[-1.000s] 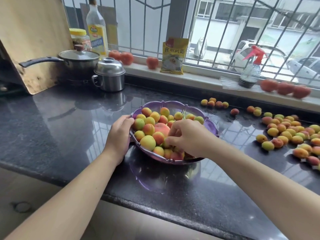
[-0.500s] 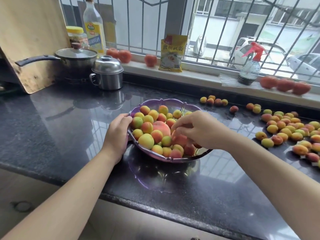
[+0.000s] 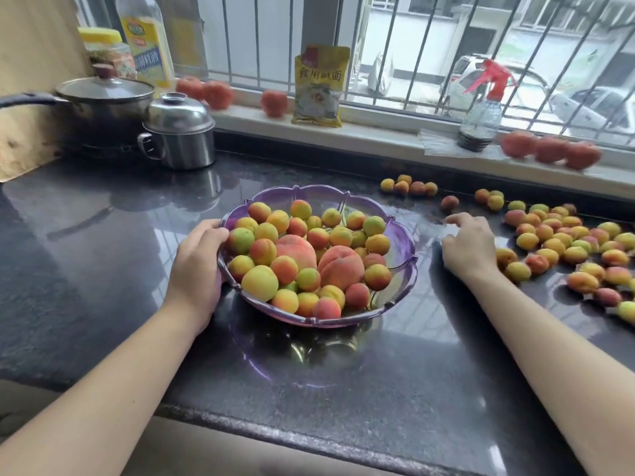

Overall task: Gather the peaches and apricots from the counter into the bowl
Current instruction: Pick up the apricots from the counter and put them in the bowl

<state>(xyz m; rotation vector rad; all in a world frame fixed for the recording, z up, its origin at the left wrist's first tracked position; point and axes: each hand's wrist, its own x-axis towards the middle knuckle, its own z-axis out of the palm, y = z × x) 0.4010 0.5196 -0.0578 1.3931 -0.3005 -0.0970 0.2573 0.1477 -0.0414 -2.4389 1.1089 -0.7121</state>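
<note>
A purple scalloped bowl (image 3: 400, 269) stands mid-counter, heaped with several apricots (image 3: 260, 282) and two bigger peaches (image 3: 341, 266). My left hand (image 3: 197, 266) grips the bowl's left rim. My right hand (image 3: 467, 245) hovers low over the counter just right of the bowl, fingers spread and curled, nothing in it. Right beside it lies a wide scatter of loose apricots (image 3: 563, 242). A small cluster of apricots (image 3: 409, 186) sits further back near the sill.
A dark granite counter (image 3: 103, 262) has its front edge near me. A steel lidded pot (image 3: 180, 132) and a black pan (image 3: 103, 101) stand at the back left. On the sill: tomatoes (image 3: 549, 151), a yellow packet (image 3: 320, 85), a spray bottle (image 3: 481, 115), an oil bottle (image 3: 146, 39).
My right hand has left the bowl and moved right toward the loose apricots. A second peach now lies uncovered in the bowl. The left hand stays on the rim.
</note>
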